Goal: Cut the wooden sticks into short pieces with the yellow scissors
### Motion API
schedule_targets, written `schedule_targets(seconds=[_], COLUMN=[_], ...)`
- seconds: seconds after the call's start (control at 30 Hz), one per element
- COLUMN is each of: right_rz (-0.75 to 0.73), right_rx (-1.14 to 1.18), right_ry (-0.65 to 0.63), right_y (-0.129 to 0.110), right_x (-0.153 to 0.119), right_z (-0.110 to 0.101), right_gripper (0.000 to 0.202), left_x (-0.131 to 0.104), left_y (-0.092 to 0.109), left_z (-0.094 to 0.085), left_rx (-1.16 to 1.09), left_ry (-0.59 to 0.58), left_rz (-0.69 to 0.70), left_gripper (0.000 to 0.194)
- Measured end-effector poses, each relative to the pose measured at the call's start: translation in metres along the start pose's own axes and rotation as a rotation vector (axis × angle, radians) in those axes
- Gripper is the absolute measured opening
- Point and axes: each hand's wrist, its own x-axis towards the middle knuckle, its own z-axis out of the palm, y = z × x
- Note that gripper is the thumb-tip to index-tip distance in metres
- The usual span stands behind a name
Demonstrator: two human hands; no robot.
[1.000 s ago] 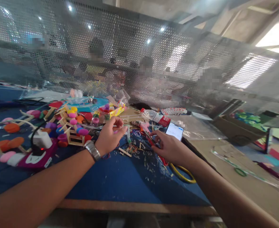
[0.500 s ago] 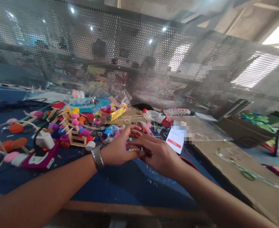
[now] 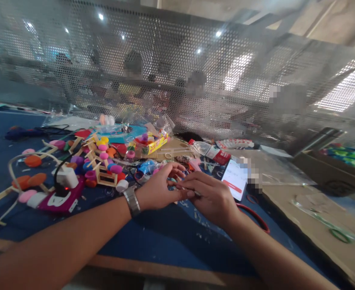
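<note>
Over the middle of the blue table, my left hand (image 3: 161, 188) and my right hand (image 3: 215, 197) meet at the fingertips. The left fingers curl round with the thumb stretched towards the right hand; a metal-banded watch (image 3: 132, 200) is on that wrist. My right hand bends over the left thumb, its fingers pressed together. Whatever small thing lies between them is hidden by the fingers. Just behind the hands are a blue plastic wrapper (image 3: 147, 166) and a pink piece (image 3: 195, 163). A lit phone (image 3: 234, 179) leans close to the right hand.
On the left stand small wooden stick pieces with coloured bottle caps (image 3: 105, 175) and a purple power strip (image 3: 65, 201) with a white charger (image 3: 66, 177). A red-labelled bottle (image 3: 210, 152) lies behind. Cardboard (image 3: 310, 225) covers the right side; a perforated metal screen (image 3: 171, 60) rises behind, people beyond it.
The camera has turned slightly left, so the whole scene sits further right. Both hands stay together over the same spot, with only slight finger movement.
</note>
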Motion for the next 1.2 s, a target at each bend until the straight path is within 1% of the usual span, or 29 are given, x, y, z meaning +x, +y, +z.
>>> schedule_targets(seconds=[0.13,0.3,0.5,0.73,0.8,0.87,0.93,0.97,1.03,1.13,1.2], right_rz=[0.021,0.037,0.047,0.142,0.174,0.226,0.278,0.290,0.286,0.304,0.364], right_rx=[0.002,0.024,0.021,0.059,0.068,0.051,0.007,-0.018,-0.064,-0.122,-0.121], right_ry=[0.030,0.050,0.071,0.049,0.040,0.019,-0.035,-0.083,-0.226,-0.436,-0.546], right_y=[0.002,0.006,0.010,0.008,0.010,0.014,0.020,0.024,0.030,0.037,0.040], right_x=[-0.002,-0.002,-0.005,-0.005,-0.005,-0.004,-0.004,-0.004,-0.005,-0.008,-0.010], right_z=[0.001,0.001,-0.002,0.000,-0.001,-0.004,-0.009,-0.012,-0.016,-0.020,-0.020], right_gripper=[0.021,0.016,0.015,0.015,0.014,0.017,0.021,0.020,0.019,0.030,0.038], left_x=[0.002,0.002,0.002,0.002,0.003,0.004,0.006,0.007,0.008,0.009,0.009], left_y=[0.002,0.003,0.001,0.001,0.001,0.000,0.000,0.000,0.000,0.000,0.001], left_z=[-0.003,-0.004,-0.004,-0.005,-0.005,-0.007,-0.010,-0.012,-0.015,-0.017,-0.017], left_rx=[-0.026,-0.150,-0.072,-0.034,0.000,0.063,0.127,0.148,0.168,0.185,0.194], left_ry=[-0.022,-0.039,-0.031,-0.041,-0.019,0.038,0.118,0.157,0.205,0.218,0.215], left_rz=[-0.065,-0.080,-0.086,-0.015,0.023,0.064,0.090,0.097,0.104,0.112,0.118], left_gripper=[0.057,0.065,0.060,0.057,0.054,0.050,0.046,0.044,0.043,0.041,0.041])
